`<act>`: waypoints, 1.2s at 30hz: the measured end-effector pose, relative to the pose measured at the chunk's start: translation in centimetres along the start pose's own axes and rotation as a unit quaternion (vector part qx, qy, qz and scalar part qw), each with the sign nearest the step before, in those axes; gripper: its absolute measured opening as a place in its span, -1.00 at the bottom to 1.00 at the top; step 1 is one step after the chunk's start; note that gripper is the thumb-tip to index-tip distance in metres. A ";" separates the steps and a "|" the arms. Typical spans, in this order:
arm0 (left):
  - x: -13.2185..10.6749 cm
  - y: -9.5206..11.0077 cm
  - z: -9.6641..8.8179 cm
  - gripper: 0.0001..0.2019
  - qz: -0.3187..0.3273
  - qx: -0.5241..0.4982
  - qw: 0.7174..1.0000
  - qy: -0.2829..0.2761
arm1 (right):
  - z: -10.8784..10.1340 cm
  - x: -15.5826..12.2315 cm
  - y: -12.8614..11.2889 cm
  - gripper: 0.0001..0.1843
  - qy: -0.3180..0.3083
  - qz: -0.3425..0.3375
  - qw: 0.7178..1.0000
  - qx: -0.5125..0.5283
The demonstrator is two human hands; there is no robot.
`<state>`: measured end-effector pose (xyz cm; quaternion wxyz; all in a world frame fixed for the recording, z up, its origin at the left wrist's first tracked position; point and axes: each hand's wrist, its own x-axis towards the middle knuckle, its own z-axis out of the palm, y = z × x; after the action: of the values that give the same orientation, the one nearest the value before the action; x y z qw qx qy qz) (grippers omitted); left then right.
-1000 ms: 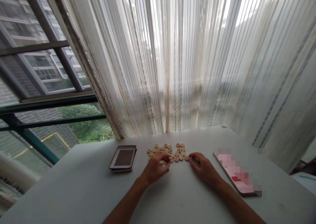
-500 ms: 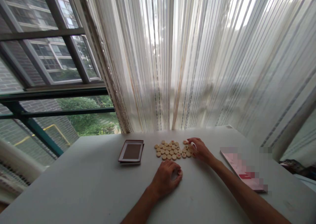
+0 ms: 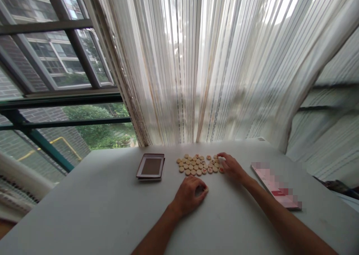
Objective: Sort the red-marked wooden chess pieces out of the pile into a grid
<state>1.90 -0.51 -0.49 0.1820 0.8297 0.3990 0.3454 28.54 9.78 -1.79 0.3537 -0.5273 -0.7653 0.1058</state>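
Round wooden xiangqi pieces [image 3: 193, 163] lie in a close cluster on the white table, mostly plain side up, several with red or dark characters showing. My left hand [image 3: 192, 195] rests on the table in front of the cluster, thumb and fingers closed in a ring on a single xiangqi piece [image 3: 206, 189], partly hidden by the fingertips. At the cluster's right end is my right hand [image 3: 231, 167], thumb and fingers apart and curved, the fingertips at a piece [image 3: 215, 156] on the far edge. Part of a red-marked piece [image 3: 221, 170] shows beneath this hand.
A shallow dark-red box [image 3: 162, 170] with a brown panel inside stands left of the pieces. To the right lies a pink flat box or board [image 3: 276, 187], partly pixelated. Sheer striped curtains [image 3: 185, 79] hang behind the white table [image 3: 98, 202], beside a window at left.
My right hand has shifted slightly right, leaving a red-marked piece by the cluster's far edge. The left hand keeps its hold on its piece. The whole view has tilted slightly.
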 end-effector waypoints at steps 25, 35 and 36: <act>0.0 0.2 -0.4 -0.92 -0.015 -0.007 1.000 -0.011 | 0.3 -3.2 -2.1 -0.65 0.012 -0.014 0.999 0.036; -0.1 0.3 -0.3 -0.90 -0.024 -0.001 1.000 -0.012 | -1.7 -4.6 -1.5 -0.83 -0.001 -0.031 0.999 0.024; -0.1 0.3 -0.4 -0.90 -0.022 0.001 1.000 -0.014 | -1.6 -4.4 -1.4 -0.87 -0.001 -0.029 0.999 0.021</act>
<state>1.78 -0.75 -0.06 0.1943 0.8253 0.4154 0.3295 29.41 4.94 -1.73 0.3670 -0.4975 -0.7780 0.1120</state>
